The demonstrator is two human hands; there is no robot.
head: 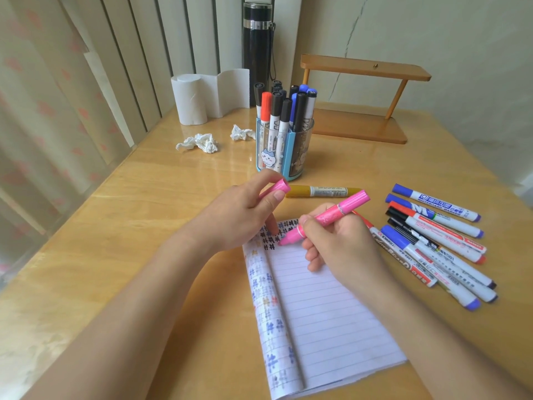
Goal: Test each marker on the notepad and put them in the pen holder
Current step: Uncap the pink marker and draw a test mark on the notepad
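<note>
Head view: your right grip [343,243] clasps pink marker [328,216], tip at notepad [323,313] top, ready to test.
Left grip [242,215]: pinches pink cap [278,188], handy for recapping.
Pen holder [284,151]: just beyond notepad on worktop [144,226].

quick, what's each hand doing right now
Left hand: pinches the pink cap.
Right hand: grips the uncapped pink marker, tip at the notepad.

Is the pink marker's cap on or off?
Off: the left hand pinches the pink cap; the right hand holds the pink marker, bare tip at the lined notepad.
</note>
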